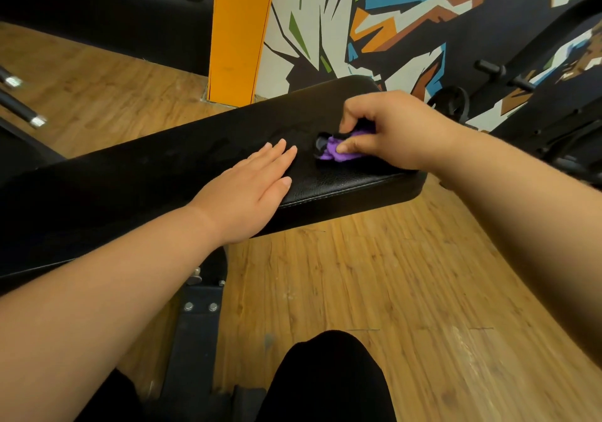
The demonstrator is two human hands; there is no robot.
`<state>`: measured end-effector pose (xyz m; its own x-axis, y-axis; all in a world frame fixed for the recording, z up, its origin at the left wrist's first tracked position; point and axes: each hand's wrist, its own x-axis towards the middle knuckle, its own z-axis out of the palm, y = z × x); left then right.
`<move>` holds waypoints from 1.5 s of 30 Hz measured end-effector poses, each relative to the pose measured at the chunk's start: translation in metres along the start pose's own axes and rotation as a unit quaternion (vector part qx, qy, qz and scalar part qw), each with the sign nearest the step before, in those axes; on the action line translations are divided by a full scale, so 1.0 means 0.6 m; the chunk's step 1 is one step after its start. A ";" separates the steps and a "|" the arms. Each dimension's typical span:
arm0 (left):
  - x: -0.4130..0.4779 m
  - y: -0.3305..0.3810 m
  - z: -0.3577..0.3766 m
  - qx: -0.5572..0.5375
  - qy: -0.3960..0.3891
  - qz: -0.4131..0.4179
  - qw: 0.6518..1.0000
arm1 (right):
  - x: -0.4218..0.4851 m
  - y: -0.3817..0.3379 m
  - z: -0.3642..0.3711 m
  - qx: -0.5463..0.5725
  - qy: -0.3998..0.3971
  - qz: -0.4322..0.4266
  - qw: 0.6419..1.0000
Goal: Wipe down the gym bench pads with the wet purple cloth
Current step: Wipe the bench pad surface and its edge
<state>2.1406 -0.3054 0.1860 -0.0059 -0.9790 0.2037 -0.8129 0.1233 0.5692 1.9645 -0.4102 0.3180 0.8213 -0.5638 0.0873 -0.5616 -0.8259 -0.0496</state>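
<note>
A long black padded bench pad [156,174] runs from the lower left to the middle right of the head view. My right hand [394,128] grips a bunched purple cloth [338,152] and holds it down on the pad near its right end. Only a small part of the cloth shows under the fingers. My left hand [250,190] lies flat on the pad just left of the cloth, fingers straight and together. A faint wet sheen shows on the pad beyond the left hand.
The bench's metal frame [195,320] with bolts stands below the pad on a wood floor [391,275]. My dark-clothed knee [325,372] is at the bottom. An orange pillar [241,33] and a painted wall stand behind. Another black bench [553,102] is at right, bars at the far left.
</note>
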 end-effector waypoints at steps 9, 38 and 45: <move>-0.020 -0.029 0.002 0.000 0.022 -0.041 0.999 | -0.031 -0.047 0.025 0.039 -0.069 -0.088 0.993; -0.031 -0.058 0.002 -0.030 0.021 -0.024 0.999 | 0.053 -0.066 0.053 -0.009 -0.090 -0.074 0.993; -0.053 -0.063 0.005 0.011 0.035 -0.048 0.998 | 0.042 -0.066 0.052 0.012 -0.146 -0.144 0.979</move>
<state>2.1702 -0.2794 0.1557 0.1116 -0.9725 0.2047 -0.8206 0.0260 0.5709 2.0107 -0.3923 0.2913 0.9409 -0.2825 -0.1870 -0.3025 -0.9490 -0.0884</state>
